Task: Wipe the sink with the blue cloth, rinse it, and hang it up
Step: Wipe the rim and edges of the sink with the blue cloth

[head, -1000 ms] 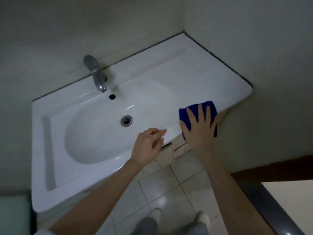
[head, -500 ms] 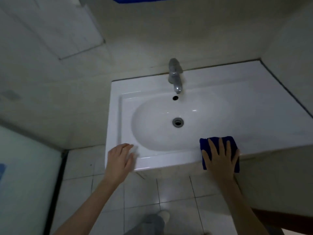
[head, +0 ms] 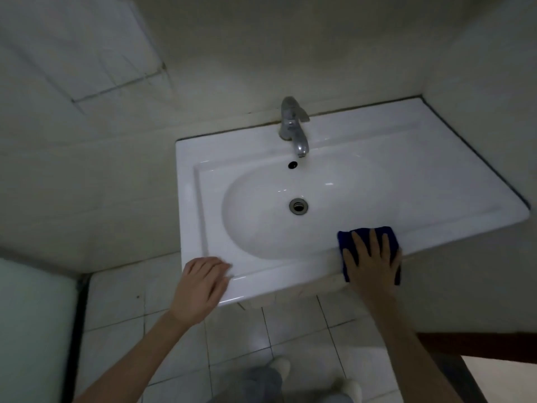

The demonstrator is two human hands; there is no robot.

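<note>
Pressing blue cloth (head: 366, 234) on sink (head: 406, 181) rim, right hand (head: 373, 264)

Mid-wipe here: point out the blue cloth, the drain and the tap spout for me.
blue cloth (head: 363, 232): head view, top edge showing above the fingers.
drain (head: 298, 205): head view, middle of the metal ring in the basin.
tap spout (head: 300, 146): head view, lower end of the spout.

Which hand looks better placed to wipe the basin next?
Right. The right hand already presses flat on the folded blue cloth at the white ceramic sink front rim; the left hand rests empty.
</note>
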